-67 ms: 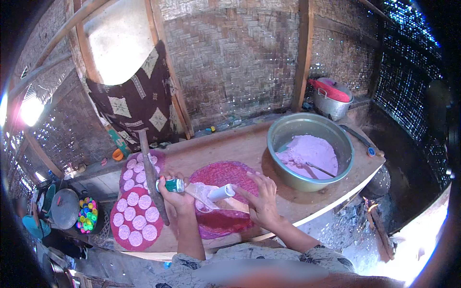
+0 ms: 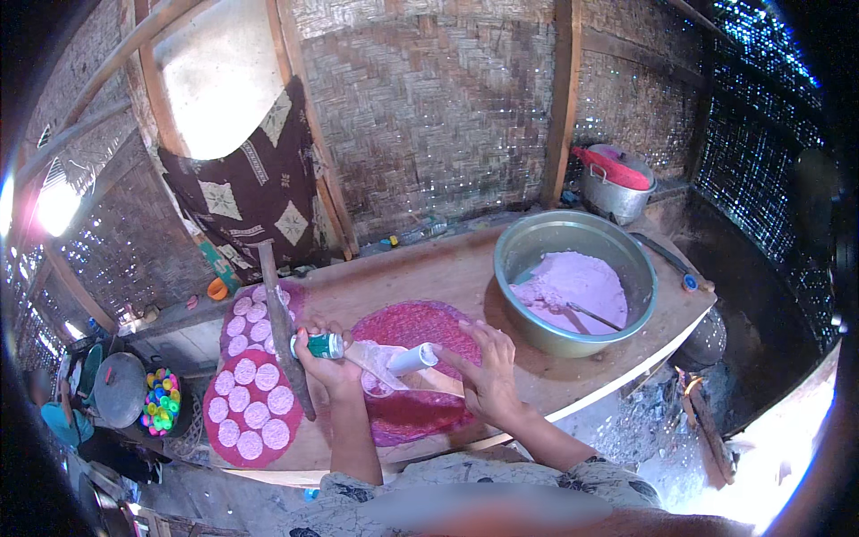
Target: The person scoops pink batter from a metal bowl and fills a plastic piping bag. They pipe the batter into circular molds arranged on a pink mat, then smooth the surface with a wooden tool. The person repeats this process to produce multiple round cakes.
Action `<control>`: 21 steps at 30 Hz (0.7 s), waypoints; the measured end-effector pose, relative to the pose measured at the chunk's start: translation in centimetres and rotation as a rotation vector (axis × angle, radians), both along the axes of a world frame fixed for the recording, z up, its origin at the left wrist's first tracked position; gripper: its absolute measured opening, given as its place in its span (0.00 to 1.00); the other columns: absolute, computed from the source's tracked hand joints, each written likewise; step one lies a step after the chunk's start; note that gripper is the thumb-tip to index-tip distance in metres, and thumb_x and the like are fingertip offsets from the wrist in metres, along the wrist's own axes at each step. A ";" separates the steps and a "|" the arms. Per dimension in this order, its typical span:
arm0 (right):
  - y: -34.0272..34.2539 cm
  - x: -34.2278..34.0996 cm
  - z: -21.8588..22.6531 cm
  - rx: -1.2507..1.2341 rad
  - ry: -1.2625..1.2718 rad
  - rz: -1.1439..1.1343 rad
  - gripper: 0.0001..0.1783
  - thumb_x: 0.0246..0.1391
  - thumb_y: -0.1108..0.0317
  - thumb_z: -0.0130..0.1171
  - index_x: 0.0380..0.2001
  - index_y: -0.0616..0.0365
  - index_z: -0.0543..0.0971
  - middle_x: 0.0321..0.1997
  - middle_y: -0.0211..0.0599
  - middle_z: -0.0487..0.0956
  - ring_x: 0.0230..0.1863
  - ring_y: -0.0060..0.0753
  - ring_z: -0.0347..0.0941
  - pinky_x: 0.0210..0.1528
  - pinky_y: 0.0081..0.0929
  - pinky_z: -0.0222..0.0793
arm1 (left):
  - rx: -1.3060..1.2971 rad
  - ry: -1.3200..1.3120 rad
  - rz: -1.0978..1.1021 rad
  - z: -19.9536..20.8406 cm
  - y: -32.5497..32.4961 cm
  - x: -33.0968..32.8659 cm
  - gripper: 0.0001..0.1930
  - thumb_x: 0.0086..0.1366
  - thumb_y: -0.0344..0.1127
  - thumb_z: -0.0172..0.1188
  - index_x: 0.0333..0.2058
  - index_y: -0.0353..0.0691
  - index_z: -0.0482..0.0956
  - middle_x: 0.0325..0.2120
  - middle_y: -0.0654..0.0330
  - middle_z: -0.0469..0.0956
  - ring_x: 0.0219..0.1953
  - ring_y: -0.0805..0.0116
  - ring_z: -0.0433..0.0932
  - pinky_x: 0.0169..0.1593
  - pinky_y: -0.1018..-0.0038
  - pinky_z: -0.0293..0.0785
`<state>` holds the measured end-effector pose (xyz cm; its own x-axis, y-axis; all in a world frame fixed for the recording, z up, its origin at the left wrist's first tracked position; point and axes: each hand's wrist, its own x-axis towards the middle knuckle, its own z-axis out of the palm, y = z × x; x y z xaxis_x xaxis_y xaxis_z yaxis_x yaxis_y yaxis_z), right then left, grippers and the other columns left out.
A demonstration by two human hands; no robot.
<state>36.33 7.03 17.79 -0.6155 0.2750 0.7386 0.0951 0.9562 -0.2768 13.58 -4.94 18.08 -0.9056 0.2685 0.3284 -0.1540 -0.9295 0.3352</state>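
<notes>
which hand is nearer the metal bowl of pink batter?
Right. The right hand rests on the red mat just left of the metal bowl; the left hand, gripping a green-capped roller, sits farther left.

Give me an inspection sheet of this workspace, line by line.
Surface: wooden table, bare wood at the back.
Job's things: red mat under the hands; white roller; metal bowl of pink dough with a spoon in it.
Clutter: two round red trays of pink discs; dark stick across them.
Grippers: left hand grips a green-capped tube; right hand touches the roller.
Cables: nothing seen.
Surroundings: woven walls, lidded pot, patterned cloth.
</notes>
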 end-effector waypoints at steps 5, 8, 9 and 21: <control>2.7 2.4 -0.8 -0.025 -0.004 -0.006 0.30 0.49 0.71 0.56 0.56 0.32 0.78 0.64 0.44 0.66 0.65 0.55 0.59 0.62 0.56 0.54 | -0.023 0.029 -0.012 -0.4 3.1 1.8 0.12 0.67 0.44 0.51 0.28 0.45 0.66 0.23 0.66 0.64 0.19 0.74 0.63 0.17 0.77 0.63; 4.4 2.8 -0.3 -0.018 0.026 0.009 0.31 0.47 0.73 0.56 0.56 0.34 0.78 0.65 0.45 0.65 0.65 0.55 0.59 0.63 0.55 0.53 | -0.037 0.074 0.006 0.5 5.2 2.6 0.12 0.67 0.44 0.51 0.28 0.45 0.65 0.23 0.66 0.63 0.19 0.74 0.63 0.17 0.76 0.62; 4.8 3.1 0.1 0.000 0.025 0.013 0.33 0.45 0.75 0.56 0.56 0.36 0.78 0.65 0.46 0.65 0.64 0.56 0.59 0.64 0.54 0.53 | -0.034 0.097 -0.003 0.8 5.8 2.7 0.12 0.67 0.44 0.51 0.28 0.46 0.65 0.23 0.66 0.62 0.19 0.74 0.62 0.17 0.76 0.62; 9.4 4.0 -0.3 -0.003 0.065 0.047 0.32 0.48 0.74 0.57 0.58 0.33 0.76 0.65 0.41 0.66 0.64 0.52 0.61 0.62 0.52 0.55 | -0.063 0.168 0.012 1.6 10.0 3.6 0.10 0.67 0.42 0.53 0.29 0.47 0.64 0.25 0.68 0.62 0.20 0.76 0.63 0.18 0.78 0.62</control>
<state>40.32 16.46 17.52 -0.5790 0.2492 0.7763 0.0317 0.9583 -0.2841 17.15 5.10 19.72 -0.8430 0.2822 0.4580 -0.0797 -0.9074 0.4126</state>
